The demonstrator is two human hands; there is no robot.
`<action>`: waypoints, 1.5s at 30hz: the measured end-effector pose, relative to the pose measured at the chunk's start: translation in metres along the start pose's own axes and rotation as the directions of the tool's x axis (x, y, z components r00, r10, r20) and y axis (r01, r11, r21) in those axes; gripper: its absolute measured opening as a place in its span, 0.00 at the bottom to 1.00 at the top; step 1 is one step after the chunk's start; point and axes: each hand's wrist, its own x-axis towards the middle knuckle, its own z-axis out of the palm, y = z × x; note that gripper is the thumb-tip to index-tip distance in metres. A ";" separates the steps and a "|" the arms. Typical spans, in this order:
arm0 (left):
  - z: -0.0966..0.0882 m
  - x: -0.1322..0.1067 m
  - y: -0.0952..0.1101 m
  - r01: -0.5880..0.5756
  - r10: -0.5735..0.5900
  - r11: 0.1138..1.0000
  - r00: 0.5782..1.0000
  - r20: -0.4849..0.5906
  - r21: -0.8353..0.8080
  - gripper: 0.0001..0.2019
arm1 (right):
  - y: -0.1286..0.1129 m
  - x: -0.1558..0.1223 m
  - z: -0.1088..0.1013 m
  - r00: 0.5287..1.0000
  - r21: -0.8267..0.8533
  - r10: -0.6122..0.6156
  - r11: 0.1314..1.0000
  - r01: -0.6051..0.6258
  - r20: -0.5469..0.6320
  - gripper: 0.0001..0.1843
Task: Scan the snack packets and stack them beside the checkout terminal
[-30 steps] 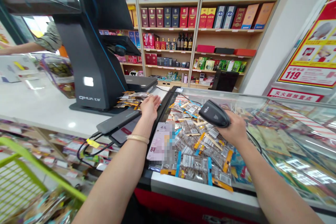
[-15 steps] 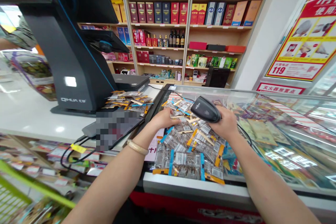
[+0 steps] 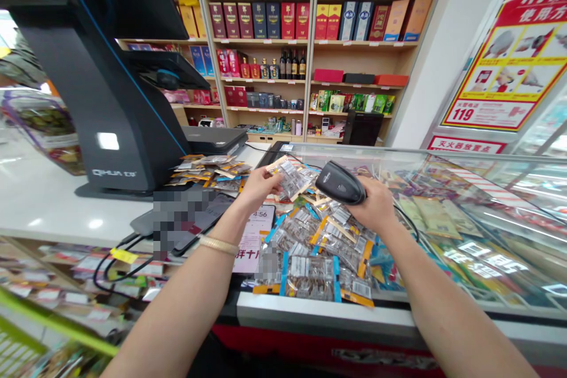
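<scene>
My left hand [image 3: 262, 186] is closed on the edge of a clear snack packet [image 3: 292, 178], lifted and tilted at the back of a heap. In my right hand [image 3: 374, 204] is a black barcode scanner [image 3: 340, 183], its head turned left toward that packet. Below both hands the heap of small snack packets [image 3: 310, 274], with orange or blue ends and printed barcodes, lies on the glass-topped freezer [image 3: 443, 156]. A second pile of similar packets [image 3: 212, 170] rests on the white counter at the left, beside the register stand.
A dark register stand [image 3: 119, 100] with screens rises on the white counter [image 3: 35, 207]. A card reader-like device with cables and a phone [image 3: 204, 218] lie before it. A green basket [image 3: 48, 319] is at lower left. Shelves of boxes [image 3: 266, 20] stand behind.
My left hand has come up and left from the heap with a packet in its fingers, uncovering a printed sheet or screen beneath. The scanner stays in my right hand, nearly still.
</scene>
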 end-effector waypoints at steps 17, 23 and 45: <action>0.005 -0.002 -0.003 -0.221 0.219 0.975 0.975 -0.041 -0.038 0.18 | -0.003 0.001 -0.001 0.989 -0.002 0.085 0.996 -0.086 0.121 0.17; 0.006 0.002 -0.007 -0.152 0.147 0.986 0.987 -0.060 -0.071 0.13 | -0.002 0.000 0.000 0.991 -0.029 0.085 0.996 -0.083 0.107 0.16; -0.041 0.025 -0.007 -0.207 0.076 0.960 0.841 -0.536 -0.189 0.09 | 0.007 -0.005 0.006 1.000 -0.045 0.020 0.999 -0.020 0.003 0.15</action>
